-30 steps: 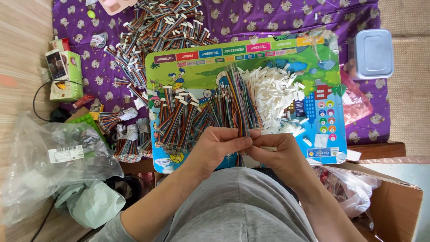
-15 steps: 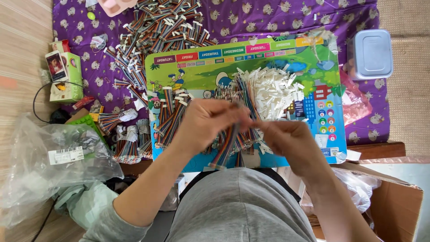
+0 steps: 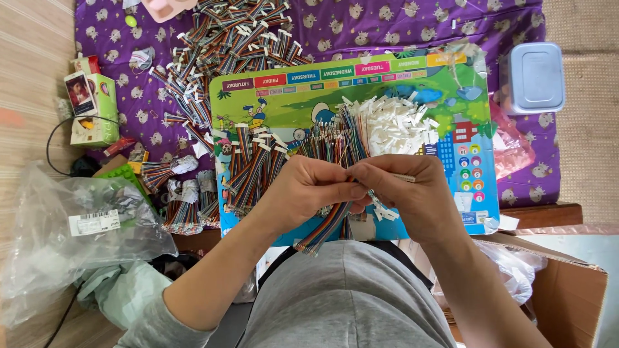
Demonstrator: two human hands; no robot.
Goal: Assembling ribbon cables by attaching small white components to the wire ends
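A rainbow ribbon cable [image 3: 325, 229], lowered off the play mat [image 3: 451, 90] (toward 6 o'clock), is pinched by both hands: left hand [image 3: 309, 190], right hand [image 3: 412, 193].

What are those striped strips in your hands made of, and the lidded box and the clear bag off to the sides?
Ribbon cable: looks like flexible plastic-coated wires, many-coloured and bending limply. Box: probably rigid plastic, smooth, pale blue, slightly translucent. Bag: thin clear plastic film, crinkled and glossy.
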